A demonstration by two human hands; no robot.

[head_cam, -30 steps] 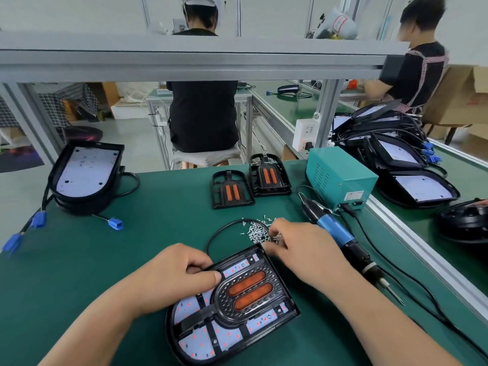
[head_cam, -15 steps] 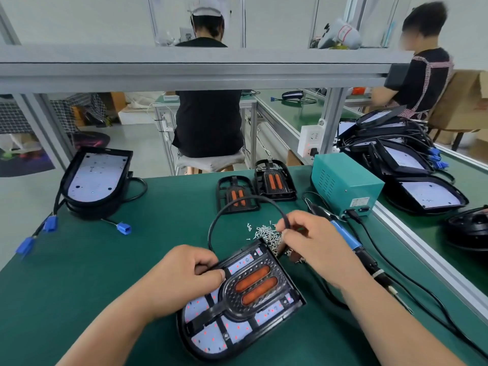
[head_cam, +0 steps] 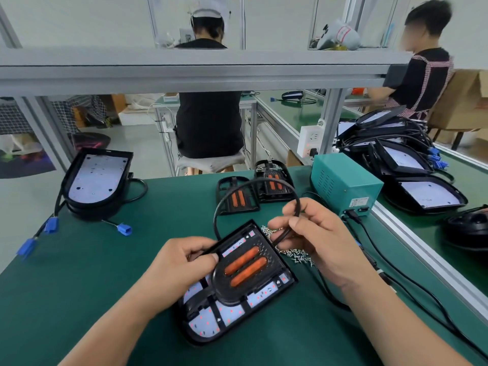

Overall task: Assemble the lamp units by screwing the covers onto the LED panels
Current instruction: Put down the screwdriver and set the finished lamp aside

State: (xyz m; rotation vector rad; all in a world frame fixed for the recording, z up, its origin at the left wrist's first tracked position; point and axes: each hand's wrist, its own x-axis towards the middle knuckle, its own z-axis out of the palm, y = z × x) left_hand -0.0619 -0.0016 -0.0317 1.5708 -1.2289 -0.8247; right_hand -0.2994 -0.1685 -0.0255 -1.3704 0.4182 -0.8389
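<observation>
A lamp unit, a black housing with a white LED panel and a black cover with two orange strips, lies on the green mat in front of me. My left hand grips its left edge, thumb on the cover. My right hand is raised beside the unit's far right corner and holds the unit's black cable, which arcs up in a loop. A pile of small silver screws lies just under that hand. Whether it also pinches a screw is hidden.
Two spare covers lie behind the unit. A teal power box stands at right, its cord running past my right wrist. Another lamp unit with blue connectors sits far left. More units are stacked on the right conveyor. Two people sit beyond.
My right hand has left the screw pile and lifted, taking the black cable up into a higher loop. The lamp unit has tilted slightly under my left hand.
</observation>
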